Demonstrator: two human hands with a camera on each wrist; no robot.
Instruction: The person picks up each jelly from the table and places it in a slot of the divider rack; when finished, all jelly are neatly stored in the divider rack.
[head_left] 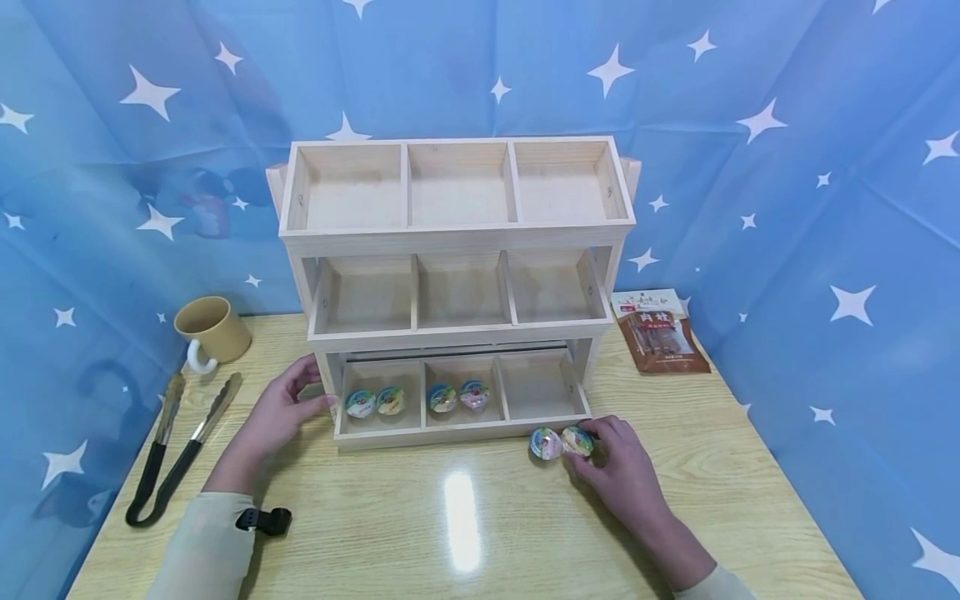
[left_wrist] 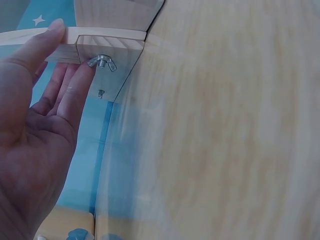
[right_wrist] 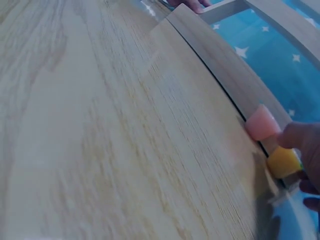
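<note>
A three-tier wooden shelf (head_left: 459, 243) stands in the middle of the table, each tier split into three compartments. My left hand (head_left: 288, 406) grips its lower left side; in the left wrist view, thumb and fingers lie about a board near a wing nut (left_wrist: 102, 61). At the shelf's front right, my right hand (head_left: 618, 467) pinches a yellow jelly cup (head_left: 577, 441) between thumb and fingers. Beside that cup is a pink jelly cup (head_left: 545, 444), also seen in the right wrist view. In the bottom tier, two jelly cups (head_left: 376, 402) sit in the left compartment and two jelly cups (head_left: 458, 397) in the middle one.
A tan mug (head_left: 213, 327) with a white handle stands at the back left. Black-handled tongs (head_left: 180, 458) lie in front of it. A brown snack packet (head_left: 661, 332) lies right of the shelf. A blue star-patterned cloth (head_left: 787, 192) hangs around the table.
</note>
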